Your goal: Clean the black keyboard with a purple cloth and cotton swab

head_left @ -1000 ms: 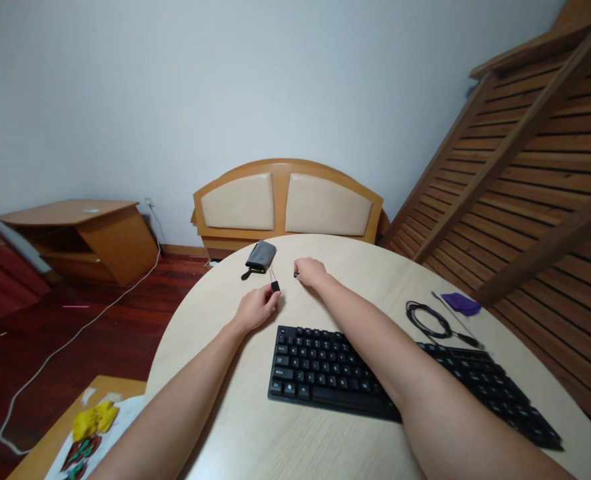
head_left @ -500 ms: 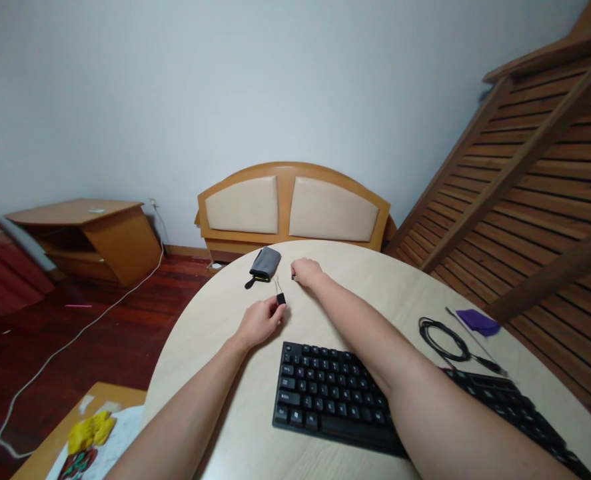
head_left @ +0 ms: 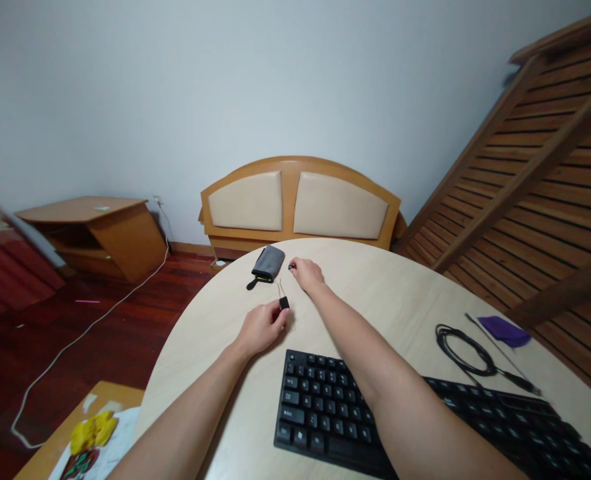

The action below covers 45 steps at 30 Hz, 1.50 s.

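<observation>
Between the thumb and fingers of my left hand point(head_left: 264, 328) is a black binder clip point(head_left: 284, 303), its wire handles pointing away from me. Farther out, my right hand point(head_left: 307, 272) pinches a small dark object point(head_left: 292, 267), too small to make out. To the left of my right hand lies a grey folded pouch point(head_left: 269, 262) with a black tab and a yellow-green edge showing. Under my right forearm stretches a black keyboard point(head_left: 320, 407), partly hidden by the arm.
A coiled black cable point(head_left: 462, 350), a thin rod point(head_left: 500, 353) and a purple cloth point(head_left: 504, 331) lie on the right of the round table point(head_left: 375, 267). Lower left, a yellow item point(head_left: 93, 432) rests on a low surface. A wooden headboard point(head_left: 290, 200) stands behind.
The view has shifted slightly, so the keyboard and cable appear lower and farther right. My right hand still pinches its small dark object, now turned a little; my left keeps the binder clip.
</observation>
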Tool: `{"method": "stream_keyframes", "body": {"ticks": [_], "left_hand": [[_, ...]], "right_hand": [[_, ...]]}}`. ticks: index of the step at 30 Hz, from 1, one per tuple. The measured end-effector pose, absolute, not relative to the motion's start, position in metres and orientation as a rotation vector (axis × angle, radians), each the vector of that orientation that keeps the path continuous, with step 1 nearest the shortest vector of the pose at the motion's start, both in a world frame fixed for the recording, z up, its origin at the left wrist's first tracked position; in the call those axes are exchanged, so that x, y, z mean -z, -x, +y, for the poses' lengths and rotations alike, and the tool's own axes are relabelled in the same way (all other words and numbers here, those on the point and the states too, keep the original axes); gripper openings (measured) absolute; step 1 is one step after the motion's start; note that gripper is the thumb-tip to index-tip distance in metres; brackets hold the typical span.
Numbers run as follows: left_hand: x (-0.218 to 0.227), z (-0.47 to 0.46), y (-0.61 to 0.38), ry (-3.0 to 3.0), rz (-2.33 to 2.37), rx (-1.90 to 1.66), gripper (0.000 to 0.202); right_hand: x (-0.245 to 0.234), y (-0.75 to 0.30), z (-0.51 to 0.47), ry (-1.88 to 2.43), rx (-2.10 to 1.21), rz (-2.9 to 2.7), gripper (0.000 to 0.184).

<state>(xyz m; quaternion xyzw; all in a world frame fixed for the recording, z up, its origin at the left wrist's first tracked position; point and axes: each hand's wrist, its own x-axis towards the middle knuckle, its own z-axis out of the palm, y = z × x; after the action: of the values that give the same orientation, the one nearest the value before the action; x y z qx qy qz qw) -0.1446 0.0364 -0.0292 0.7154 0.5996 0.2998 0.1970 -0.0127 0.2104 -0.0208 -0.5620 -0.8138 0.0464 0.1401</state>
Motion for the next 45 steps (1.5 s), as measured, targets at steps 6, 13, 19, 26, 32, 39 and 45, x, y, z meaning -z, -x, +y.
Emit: {"method": "stream_keyframes", "body": {"ticks": [6, 13, 19, 26, 32, 39, 45], "left_hand": [[0.031, 0.037, 0.146, -2.007, 1.684, -0.858, 0.033], [0.030, 0.035, 0.146, -2.007, 1.650, -0.880, 0.032], [0.030, 0.032, 0.147, -2.011, 1.604, -0.900, 0.034], [0.031, 0.033, 0.147, -1.970, 1.560, -0.938, 0.034], [0.033, 0.033, 0.147, -1.989, 1.562, -0.936, 0.035], [0.032, 0.033, 0.148, -1.999, 1.554, -0.934, 0.035], [0.031, 0.032, 0.148, -1.994, 1.539, -0.942, 0.034]], "right_hand": [[0.026, 0.011, 0.210, 1.589, -0.151, -2.326, 0.026], [0.028, 0.009, 0.212, 1.554, -0.182, -2.313, 0.037], [0.022, 0.001, 0.209, 1.520, -0.216, -2.352, 0.051], [0.020, 0.001, 0.207, 1.503, -0.212, -2.411, 0.036], [0.021, 0.006, 0.198, 1.506, -0.201, -2.391, 0.024], [0.019, 0.008, 0.193, 1.488, -0.176, -2.391, 0.022], [0.016, 0.006, 0.190, 1.481, -0.176, -2.401, 0.037]]}}
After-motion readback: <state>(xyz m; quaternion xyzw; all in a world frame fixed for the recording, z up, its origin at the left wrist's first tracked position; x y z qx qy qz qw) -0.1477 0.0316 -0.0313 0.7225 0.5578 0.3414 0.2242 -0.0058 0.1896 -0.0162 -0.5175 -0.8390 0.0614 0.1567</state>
